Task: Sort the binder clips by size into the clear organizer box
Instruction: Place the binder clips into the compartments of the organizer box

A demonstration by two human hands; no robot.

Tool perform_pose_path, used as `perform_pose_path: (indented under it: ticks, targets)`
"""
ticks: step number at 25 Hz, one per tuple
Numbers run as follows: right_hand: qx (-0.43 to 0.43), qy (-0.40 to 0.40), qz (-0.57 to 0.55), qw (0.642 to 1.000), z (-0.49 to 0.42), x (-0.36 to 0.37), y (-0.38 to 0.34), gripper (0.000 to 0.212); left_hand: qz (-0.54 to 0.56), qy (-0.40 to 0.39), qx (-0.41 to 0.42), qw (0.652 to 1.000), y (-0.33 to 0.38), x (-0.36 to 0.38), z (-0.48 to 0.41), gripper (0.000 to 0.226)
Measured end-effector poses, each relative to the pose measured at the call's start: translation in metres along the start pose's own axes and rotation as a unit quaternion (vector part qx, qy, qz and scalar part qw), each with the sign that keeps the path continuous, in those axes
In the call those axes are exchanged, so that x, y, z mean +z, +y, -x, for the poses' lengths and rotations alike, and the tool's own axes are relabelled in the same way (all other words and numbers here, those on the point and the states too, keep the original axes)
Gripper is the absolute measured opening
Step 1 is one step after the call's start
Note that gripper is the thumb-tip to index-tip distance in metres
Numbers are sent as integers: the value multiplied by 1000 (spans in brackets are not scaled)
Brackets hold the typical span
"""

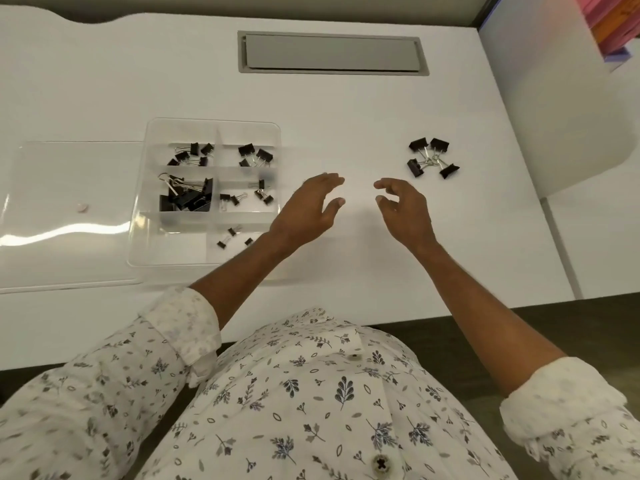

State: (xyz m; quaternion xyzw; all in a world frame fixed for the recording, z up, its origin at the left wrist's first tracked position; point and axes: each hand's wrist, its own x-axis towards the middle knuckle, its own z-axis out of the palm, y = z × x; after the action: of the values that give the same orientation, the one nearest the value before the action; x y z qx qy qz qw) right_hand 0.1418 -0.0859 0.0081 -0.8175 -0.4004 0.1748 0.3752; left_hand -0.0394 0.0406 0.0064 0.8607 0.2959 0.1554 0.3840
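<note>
A clear organizer box (152,188) sits on the white desk at the left, its compartments holding black binder clips grouped by size: large ones (188,197) at the middle left, medium ones (254,154) at the top right, tiny ones (230,235) at the bottom. A loose cluster of several medium black clips (432,156) lies on the desk to the right. My left hand (308,209) hovers just right of the box, fingers spread and holding nothing. My right hand (403,211) hangs beside it with curled fingers, also holding nothing, below and left of the loose cluster.
The box's clear lid (69,216) lies flat to the left of the box. A grey cable hatch (332,53) is set into the desk at the back. The desk's front edge runs close to my body, and its right edge lies beyond the loose clips.
</note>
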Motion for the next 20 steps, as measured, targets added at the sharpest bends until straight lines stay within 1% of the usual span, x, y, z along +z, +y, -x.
perform_pose_path:
  ticks: [3,6,9,11,14,17,20]
  targets:
    - [-17,-1,78,997,-24,-38,65,37,-23,-19,-9,1000,26,36,-15,46]
    - [3,-51,188,981,-55,-75,119,54,-44,-43,-22,998,48,71,-28,48]
    - [-26,-99,258,961,-75,-99,149,59,-49,-59,-47,996,59,96,-28,49]
    - [-60,-98,270,956,-79,-107,158,51,-54,-67,-60,994,62,107,-27,50]
    - [-106,-69,254,959,-74,-111,160,32,-67,-73,-73,992,65,119,-35,51]
    - [-113,-60,198,972,-55,-112,159,15,-74,-74,-61,993,75,129,-60,51]
    - [-113,-64,164,978,-31,-115,161,10,-68,-58,-62,994,88,141,-97,51]
